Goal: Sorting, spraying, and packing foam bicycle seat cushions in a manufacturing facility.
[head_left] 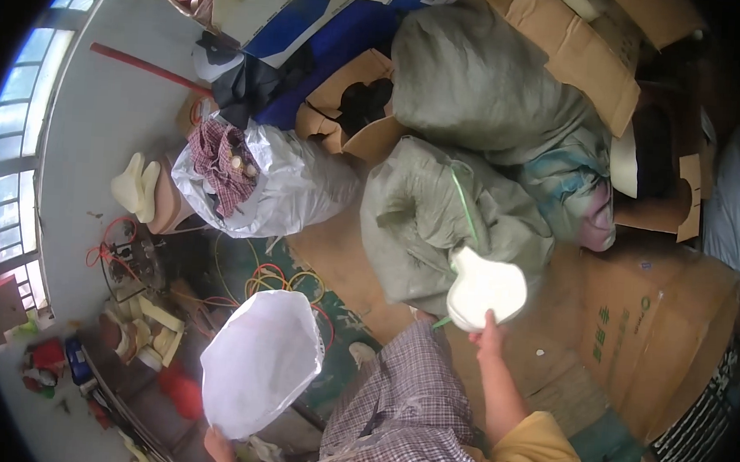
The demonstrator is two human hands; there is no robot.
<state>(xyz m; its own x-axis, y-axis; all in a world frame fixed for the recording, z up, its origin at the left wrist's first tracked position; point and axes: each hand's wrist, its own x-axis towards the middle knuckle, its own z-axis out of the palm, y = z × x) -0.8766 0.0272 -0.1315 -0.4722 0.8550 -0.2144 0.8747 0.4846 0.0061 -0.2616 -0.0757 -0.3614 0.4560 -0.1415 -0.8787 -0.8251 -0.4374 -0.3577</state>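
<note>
My right hand (488,338) grips the near edge of a white saddle-shaped pad (489,291), narrow at its far left end and broad at the right. Its layered edge looks like several pads stacked together. Behind the pad stands a bulging grey-green sack (421,226) with a green tie. At the lower left, the fingers of my left hand (219,448) are closed on the rim of a white bag (262,364), whose wide pale mouth faces up. I cannot make out anything inside that bag.
A silvery-white sack (301,184) with checked cloth stands at the left, beside cream saddle-shaped pieces (137,185). Coloured hoses (269,280) lie on the green floor. Farther back are a large grey sack (480,85) and an opened carton (371,70); a big carton (652,333) lies right.
</note>
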